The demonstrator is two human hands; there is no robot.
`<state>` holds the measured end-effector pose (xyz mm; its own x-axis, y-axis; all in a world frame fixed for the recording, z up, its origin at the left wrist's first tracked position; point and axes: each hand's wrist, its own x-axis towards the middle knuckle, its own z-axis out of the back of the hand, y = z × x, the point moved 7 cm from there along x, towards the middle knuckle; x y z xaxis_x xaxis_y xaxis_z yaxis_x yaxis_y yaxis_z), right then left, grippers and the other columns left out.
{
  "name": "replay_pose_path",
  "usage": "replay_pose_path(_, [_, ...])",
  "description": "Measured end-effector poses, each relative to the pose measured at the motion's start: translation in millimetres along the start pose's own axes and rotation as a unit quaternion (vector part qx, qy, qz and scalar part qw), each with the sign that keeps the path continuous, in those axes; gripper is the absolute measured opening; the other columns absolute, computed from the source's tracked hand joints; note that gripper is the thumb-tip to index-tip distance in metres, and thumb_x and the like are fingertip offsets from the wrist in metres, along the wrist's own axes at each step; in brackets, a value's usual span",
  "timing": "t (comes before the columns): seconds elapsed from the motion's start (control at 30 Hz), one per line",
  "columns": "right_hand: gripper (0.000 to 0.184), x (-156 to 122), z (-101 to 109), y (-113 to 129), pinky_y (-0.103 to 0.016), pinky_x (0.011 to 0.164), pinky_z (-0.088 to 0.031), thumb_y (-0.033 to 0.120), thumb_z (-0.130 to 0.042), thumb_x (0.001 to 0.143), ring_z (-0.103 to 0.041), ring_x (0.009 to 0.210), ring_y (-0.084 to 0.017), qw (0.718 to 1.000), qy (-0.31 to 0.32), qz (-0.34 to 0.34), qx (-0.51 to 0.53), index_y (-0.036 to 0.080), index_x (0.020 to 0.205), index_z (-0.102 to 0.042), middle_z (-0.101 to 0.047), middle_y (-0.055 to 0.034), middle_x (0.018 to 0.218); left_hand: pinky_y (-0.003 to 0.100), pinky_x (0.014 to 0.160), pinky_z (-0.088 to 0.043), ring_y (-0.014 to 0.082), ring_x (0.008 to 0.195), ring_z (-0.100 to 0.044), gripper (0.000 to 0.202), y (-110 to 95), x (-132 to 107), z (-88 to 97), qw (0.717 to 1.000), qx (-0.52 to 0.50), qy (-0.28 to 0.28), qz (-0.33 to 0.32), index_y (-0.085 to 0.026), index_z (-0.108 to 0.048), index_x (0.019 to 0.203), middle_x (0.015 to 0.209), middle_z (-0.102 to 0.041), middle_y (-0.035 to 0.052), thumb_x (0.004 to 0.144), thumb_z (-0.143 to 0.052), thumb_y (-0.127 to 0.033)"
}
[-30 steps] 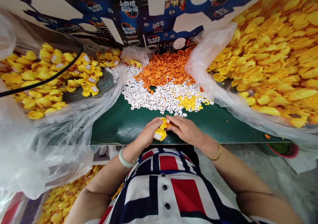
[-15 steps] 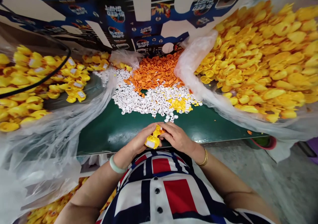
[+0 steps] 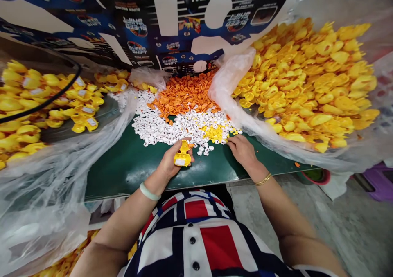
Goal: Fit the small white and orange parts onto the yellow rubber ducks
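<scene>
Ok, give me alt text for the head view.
Two hands work at a green table: the left hand holds a yellow rubber duck, the right hand rests beside small white pieces and orange pieces. Yellow ducks fill plastic sheeting on both sides.

Two hands are working over one green table (image 3: 132,174). The left hand (image 3: 167,164) is gripping one yellow rubber duck (image 3: 182,154), and the right hand (image 3: 242,151) is holding nothing. One jade bangle (image 3: 149,191) and one gold bracelet (image 3: 263,179) are circling the wrists. Three heaps of ducks (image 3: 307,84) are lying around the table, while one heap of orange plastic beaks (image 3: 184,93), one of white eye pieces (image 3: 162,125) and one of small yellow pieces (image 3: 214,133) are spreading across it, each too many to count.
</scene>
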<state>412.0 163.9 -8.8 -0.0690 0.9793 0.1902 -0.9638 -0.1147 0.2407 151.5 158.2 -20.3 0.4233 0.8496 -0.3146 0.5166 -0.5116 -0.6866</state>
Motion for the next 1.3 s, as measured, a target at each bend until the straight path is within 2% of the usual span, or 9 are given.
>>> replay_pose_path(0.13, [0.02, -3.9, -2.2, 13.8, -0.035, 0.081, -0.049, 0.029, -0.053, 0.097, -0.061, 0.098, -0.025, 0.999, 0.016, 0.034, 0.018, 0.02, 0.098, -0.071, -0.067, -0.0088, 0.096, 0.03, 0.056, -0.053, 0.0205, 0.063, -0.067, 0.048, -2.8, -1.1, 5.6, 0.999, -0.021, -0.028, -0.026, -0.017, -0.057, 0.115, 0.075, -0.064, 0.0047, 0.084, -0.065, -0.053])
replay_pose_path(0.33, [0.021, -8.6, -0.4, 19.6, -0.03, 0.074, -0.046, 0.03, -0.05, 0.098, -0.064, 0.092, -0.021, 0.997, 0.051, 0.036, 0.047, 0.022, 0.091, -0.068, -0.067, -0.005, 0.091, 0.028, 0.054, -0.051, 0.0198, 0.062, -0.066, 0.051, -1.9, -1.2, 7.8, 0.998, -0.027, -0.047, -0.036, -0.016, -0.058, 0.116, 0.075, -0.065, 0.0052, 0.081, -0.067, -0.052])
replay_pose_path(0.47, [0.023, -12.6, -1.8, 21.4, -0.03, 0.075, -0.047, 0.028, -0.046, 0.098, -0.065, 0.088, -0.021, 0.997, 0.037, 0.013, 0.069, 0.02, 0.092, -0.067, -0.068, -0.0068, 0.092, 0.027, 0.051, -0.049, 0.0201, 0.062, -0.066, 0.05, -0.4, -0.4, 7.1, 0.997, -0.035, -0.054, -0.035, -0.017, -0.057, 0.114, 0.075, -0.065, 0.0048, 0.082, -0.066, -0.053])
replay_pose_path(0.6, [0.022, -15.4, 1.6, 34.1, -0.032, 0.071, -0.047, 0.027, -0.046, 0.096, -0.065, 0.086, -0.023, 0.998, 0.01, 0.036, 0.05, 0.019, 0.091, -0.066, -0.068, -0.0088, 0.09, 0.027, 0.05, -0.047, 0.0205, 0.061, -0.067, 0.047, 0.5, 0.4, 8.4, 0.994, -0.048, -0.091, -0.035, -0.017, -0.057, 0.11, 0.073, -0.064, 0.0039, 0.081, -0.067, -0.052])
replay_pose_path(0.77, [0.022, -18.4, 18.9, 85.1, -0.032, 0.075, -0.05, 0.029, -0.047, 0.097, -0.065, 0.081, -0.021, 0.982, -0.047, 0.111, 0.146, 0.022, 0.09, -0.066, -0.068, -0.0064, 0.085, 0.027, 0.054, -0.048, 0.0197, 0.061, -0.066, 0.044, 0.9, 1.4, 6.5, 0.99, -0.045, -0.123, -0.042, -0.016, -0.058, 0.105, 0.071, -0.065, 0.0036, 0.082, -0.067, -0.052])
replay_pose_path(0.87, [0.022, -23.2, 14.2, 129.4, -0.032, 0.075, -0.051, 0.027, -0.046, 0.098, -0.065, 0.083, -0.02, 0.96, -0.023, 0.209, 0.185, 0.023, 0.095, -0.068, -0.069, -0.007, 0.088, 0.029, 0.059, -0.051, 0.0188, 0.061, -0.066, 0.042, 1.8, 0.9, 5.7, 0.989, -0.043, -0.136, -0.047, -0.016, -0.059, 0.104, 0.071, -0.065, 0.0031, 0.081, -0.068, -0.05])
replay_pose_path(0.97, [0.023, -28.7, 1.1, 155.4, -0.032, 0.074, -0.052, 0.028, -0.046, 0.1, -0.063, 0.082, -0.02, 0.944, -0.01, 0.276, 0.178, 0.025, 0.098, -0.069, -0.067, -0.0072, 0.087, 0.029, 0.062, -0.052, 0.0177, 0.061, -0.065, 0.041, 3.3, 0.7, 6.6, 0.987, -0.05, -0.141, -0.051, -0.015, -0.06, 0.1, 0.071, -0.066, 0.0032, 0.08, -0.07, -0.049])
replay_pose_path(1.1, [0.024, -34.8, -16.1, 160.0, -0.032, 0.07, -0.051, 0.027, -0.045, 0.101, -0.059, 0.077, -0.02, 0.942, -0.008, 0.3, 0.15, 0.027, 0.101, -0.069, -0.065, -0.0051, 0.083, 0.027, 0.061, -0.05, 0.0158, 0.06, -0.064, 0.041, 4.1, 0.7, 8.9, 0.986, -0.058, -0.145, -0.054, -0.014, -0.06, 0.101, 0.071, -0.066, 0.003, 0.078, -0.072, -0.047])
replay_pose_path(1.3, [0.021, -41.7, -21.3, 154.0, -0.036, 0.073, -0.053, 0.031, -0.048, 0.1, -0.061, 0.078, -0.021, 0.938, 0.027, 0.262, 0.225, 0.028, 0.109, -0.066, -0.064, -0.0042, 0.084, 0.028, 0.061, -0.052, 0.0171, 0.06, -0.065, 0.04, 5.4, 1.2, 7.9, 0.988, -0.058, -0.141, -0.034, -0.014, -0.06, 0.102, 0.072, -0.066, 0.0038, 0.08, -0.072, -0.045])
